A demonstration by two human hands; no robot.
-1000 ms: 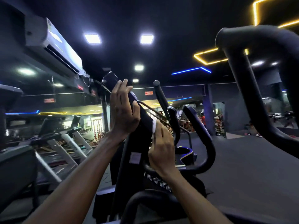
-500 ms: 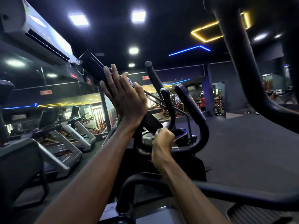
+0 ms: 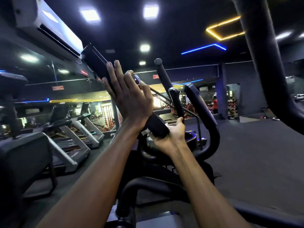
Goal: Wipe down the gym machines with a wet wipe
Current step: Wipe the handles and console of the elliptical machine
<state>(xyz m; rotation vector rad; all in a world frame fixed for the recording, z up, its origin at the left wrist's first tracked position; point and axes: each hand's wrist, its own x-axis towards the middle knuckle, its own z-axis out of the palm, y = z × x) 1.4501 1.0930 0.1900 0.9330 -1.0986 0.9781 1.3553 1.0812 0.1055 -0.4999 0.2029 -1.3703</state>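
Console underside was being wiped: wipe was gripped beneath it by right hand, left hand laid flat on back; handles judged next.

A single wide-angle head camera looks forward and slightly upward, close to a gym machine's console at frame centre, ceiling filling the top.
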